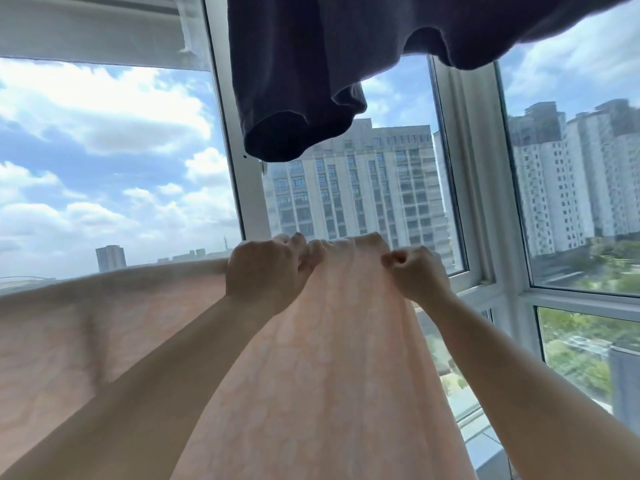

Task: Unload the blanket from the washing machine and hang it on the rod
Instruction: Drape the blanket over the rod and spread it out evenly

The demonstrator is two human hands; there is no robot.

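Here your two hands are up in the middle of the frame, close together, both gripping the top edge of the peach blanket (311, 358). Your left hand (266, 268) has its fingers curled over the bunched edge, knuckles toward you; your right hand (415, 271), just beside it, is closed in a fist with the cloth pinched between thumb and fingers. From that grip the blanket falls down the centre of the frame between your forearms and spreads out wide to the lower left. Above your hands, in the upper centre and upper right, a dark garment (294, 81) hangs down, well apart from the blanket. Behind everything stands the white window frame (235, 133), with tall buildings (363, 188) and cloudy sky beyond the glass.
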